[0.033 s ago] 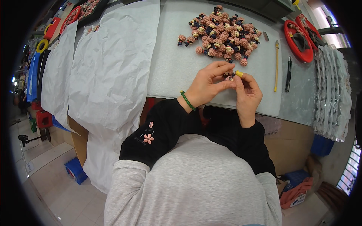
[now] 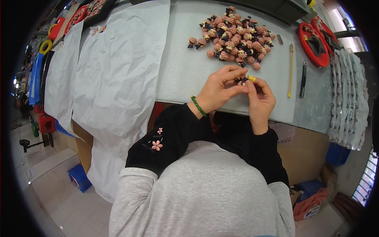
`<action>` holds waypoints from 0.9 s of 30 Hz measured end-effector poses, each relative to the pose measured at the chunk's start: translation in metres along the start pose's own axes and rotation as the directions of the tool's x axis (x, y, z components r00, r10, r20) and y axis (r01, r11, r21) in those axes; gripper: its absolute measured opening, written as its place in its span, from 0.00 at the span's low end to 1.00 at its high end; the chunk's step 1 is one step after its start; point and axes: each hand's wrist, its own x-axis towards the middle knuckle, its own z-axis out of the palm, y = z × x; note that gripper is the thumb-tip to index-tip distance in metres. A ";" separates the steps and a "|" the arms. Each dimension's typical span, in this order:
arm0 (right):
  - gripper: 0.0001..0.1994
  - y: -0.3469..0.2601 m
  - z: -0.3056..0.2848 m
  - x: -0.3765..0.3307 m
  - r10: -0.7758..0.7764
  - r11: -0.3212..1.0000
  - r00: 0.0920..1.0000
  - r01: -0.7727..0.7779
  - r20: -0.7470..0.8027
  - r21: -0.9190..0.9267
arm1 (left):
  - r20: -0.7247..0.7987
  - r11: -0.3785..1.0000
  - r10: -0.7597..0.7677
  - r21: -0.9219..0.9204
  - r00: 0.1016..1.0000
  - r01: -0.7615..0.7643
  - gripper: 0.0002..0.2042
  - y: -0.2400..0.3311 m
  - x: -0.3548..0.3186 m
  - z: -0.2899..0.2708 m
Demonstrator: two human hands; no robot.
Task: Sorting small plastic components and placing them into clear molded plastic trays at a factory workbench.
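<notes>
Both your hands pinch one small figure (image 2: 241, 81) just below the pink heap (image 2: 233, 37): left hand (image 2: 219, 89), right hand (image 2: 258, 96); nothing has visibly shifted.

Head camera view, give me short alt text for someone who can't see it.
Seen from above, a person's left hand and right hand pinch one small pink figurine between them over a grey table. A pile of similar pink figurines lies just beyond the hands, crumpled white paper sheets drape the table's left side, and a yellow stick lies to the right.
</notes>
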 end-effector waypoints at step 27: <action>0.10 -0.040 0.033 -0.016 0.161 0.979 0.986 -0.154 0.037 -0.136 | -0.523 0.271 0.520 0.851 0.676 0.450 0.19 0.125 0.069 -0.357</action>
